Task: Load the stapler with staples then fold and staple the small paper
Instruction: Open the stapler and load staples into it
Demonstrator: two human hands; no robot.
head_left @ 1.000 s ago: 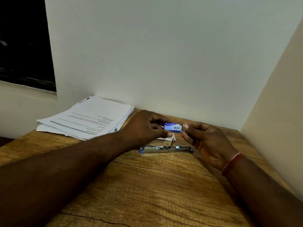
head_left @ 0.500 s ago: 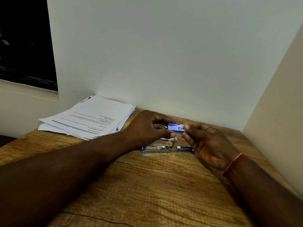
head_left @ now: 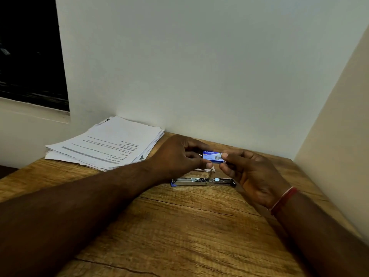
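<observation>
Two hands meet over the far part of the tabletop [head_left: 179,226], a small blue staple box [head_left: 212,156] between them, raised above the stapler [head_left: 201,181]. Box long axis runs left-right, printed face toward the camera. Right hand [head_left: 251,176] pinches the box's right end between thumb and forefinger. Left hand [head_left: 179,156] has its fingers curled round the left end, thumb under the lower edge.

Stapler lies flat on the tabletop, swung open, long axis left-right, blue end toward the left, just below the hands.

Against half a second ago: box, both hands and stapler sit in the same pose, no shift worth noting.

Box's left end is covered by the left fingers; cannot tell if the box is open. Small paper [head_left: 212,170] shows only as a pale corner under the left thumb. Stapler channel too small to read for staples. Stack of printed sheets [head_left: 103,144] lies at far left against the wall.
</observation>
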